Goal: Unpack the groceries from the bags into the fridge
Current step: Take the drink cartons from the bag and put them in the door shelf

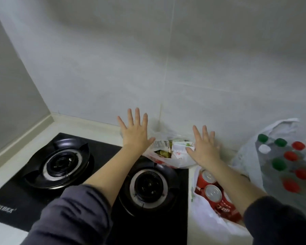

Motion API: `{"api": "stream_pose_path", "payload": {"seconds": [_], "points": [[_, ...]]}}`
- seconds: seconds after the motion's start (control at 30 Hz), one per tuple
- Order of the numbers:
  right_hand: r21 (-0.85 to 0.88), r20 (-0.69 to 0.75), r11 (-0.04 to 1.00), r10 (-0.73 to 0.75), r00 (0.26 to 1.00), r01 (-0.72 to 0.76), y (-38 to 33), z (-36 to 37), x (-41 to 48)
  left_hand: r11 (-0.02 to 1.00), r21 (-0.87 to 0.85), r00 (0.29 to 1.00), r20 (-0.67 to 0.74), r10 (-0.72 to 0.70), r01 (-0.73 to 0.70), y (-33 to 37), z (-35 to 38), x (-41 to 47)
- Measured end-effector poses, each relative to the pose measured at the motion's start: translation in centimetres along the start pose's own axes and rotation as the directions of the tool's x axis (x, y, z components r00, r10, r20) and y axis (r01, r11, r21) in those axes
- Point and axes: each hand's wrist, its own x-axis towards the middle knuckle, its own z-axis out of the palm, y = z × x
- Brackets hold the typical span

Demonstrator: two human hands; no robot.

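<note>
Three plastic grocery bags stand on the counter by the wall. The far bag (175,160) in the corner holds white and green cartons (181,145). My left hand (133,131) hovers over its left side, my right hand (204,147) over its right side; both are spread flat with fingers apart and hold nothing. A nearer bag (207,225) holds red cans (213,191) under my right forearm. On the right, a large translucent bag (251,156) holds bottles with red, green and white caps (290,156). No fridge is in view.
A black two-burner gas hob (12,197) fills the counter at the left and centre, with one burner (60,163) on the left and another burner (147,186) under my left forearm. Grey tiled walls (148,68) meet in a corner behind the far bag.
</note>
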Motion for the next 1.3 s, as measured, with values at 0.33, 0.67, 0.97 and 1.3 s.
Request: {"api": "stream_pose_path", "payload": {"seconds": [0.33, 0.67, 0.97, 1.3], "points": [[0.18, 0.189, 0.978, 0.067, 0.98, -0.101, 1.5, 3.7, 5.5, 0.98, -0.194, 0.931, 0.365, 0.029, 0.046, 1.2, 6.5, 4.6], [0.306, 0.112, 0.944, 0.09, 0.99, -0.121, 2.5, 6.0, 7.3, 0.952, -0.223, 0.869, 0.488, -0.076, 0.209, -0.1, 8.8, 5.5], [0.697, -0.148, 0.706, 0.311, 0.939, -0.124, 2.4, 2.0, 10.5, 0.352, -0.837, 0.906, 0.412, -0.1, 0.419, 1.9, 6.5, 8.2], [0.989, -0.087, 0.149, 0.516, 0.852, 0.01, 1.0, 0.0, 11.1, 0.222, -0.903, 0.93, 0.355, -0.091, 0.366, 2.6, 3.9, 9.0]]}}
